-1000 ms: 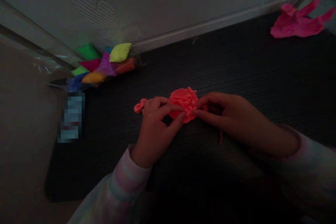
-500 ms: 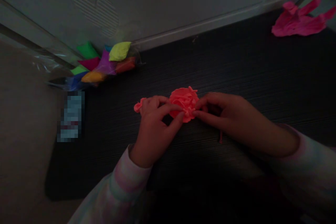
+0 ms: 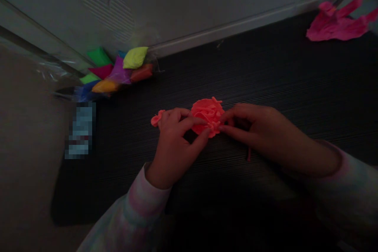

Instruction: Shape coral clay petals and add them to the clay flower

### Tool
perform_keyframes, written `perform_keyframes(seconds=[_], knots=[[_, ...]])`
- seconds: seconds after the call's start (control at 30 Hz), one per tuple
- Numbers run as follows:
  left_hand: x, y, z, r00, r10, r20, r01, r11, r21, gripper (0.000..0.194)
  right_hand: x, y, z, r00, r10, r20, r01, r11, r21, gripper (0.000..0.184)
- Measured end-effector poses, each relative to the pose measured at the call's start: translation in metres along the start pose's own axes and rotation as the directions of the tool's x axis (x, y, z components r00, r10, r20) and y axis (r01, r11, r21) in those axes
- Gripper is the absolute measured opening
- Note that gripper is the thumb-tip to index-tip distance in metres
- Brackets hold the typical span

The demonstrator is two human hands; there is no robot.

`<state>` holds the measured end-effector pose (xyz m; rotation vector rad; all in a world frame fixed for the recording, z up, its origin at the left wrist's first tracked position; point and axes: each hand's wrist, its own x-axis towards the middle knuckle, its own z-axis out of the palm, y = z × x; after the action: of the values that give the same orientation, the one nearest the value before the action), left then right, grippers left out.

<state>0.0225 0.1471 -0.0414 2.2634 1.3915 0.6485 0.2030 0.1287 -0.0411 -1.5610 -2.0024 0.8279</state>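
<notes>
A round coral-pink clay piece (image 3: pixel 208 109), with folded strips like petals on it, lies flat on the dark table. My left hand (image 3: pixel 180 138) reaches over its left side, thumb and forefinger closed on its lower edge. From the right, my right hand (image 3: pixel 254 126) pinches the lower right edge of the same clay piece between thumb and forefinger. A smaller clay piece (image 3: pixel 156 120) of the same colour shows just left of my left hand, partly covered by it. Below my right hand lies a thin clay strip (image 3: pixel 249 154), its upper end hidden.
A clear bag holds several coloured clay packets (image 3: pixel 118 69) at the back left. Near the left edge lies a blurred-out light packet (image 3: pixel 80 130). A bright pink crumpled piece (image 3: pixel 336 25) stands at the back right. A pale panel (image 3: pixel 206 12) borders the dark table (image 3: pixel 118 181) behind.
My left thumb has shifted slightly to the right along the clay's lower edge. My right hand keeps its pinch with hardly any movement.
</notes>
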Motion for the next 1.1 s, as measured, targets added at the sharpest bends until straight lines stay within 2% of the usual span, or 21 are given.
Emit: perform_keyframes(seconds=[0.27,1.1], knots=[[0.0005,0.0013,0.0021,0.999,0.033,-0.029,-0.033,0.999,0.020,0.007,-0.0004,-0.0026,-0.0005,1.000,0.017,-0.003,-0.017,1.000,-0.009,0.005],[0.0004,0.0015,0.0013,1.000,0.010,-0.019,-0.009,0.999,0.034,0.007,0.0004,-0.0029,0.0000,1.000,0.027,-0.004,-0.027,1.000,-0.012,0.007]])
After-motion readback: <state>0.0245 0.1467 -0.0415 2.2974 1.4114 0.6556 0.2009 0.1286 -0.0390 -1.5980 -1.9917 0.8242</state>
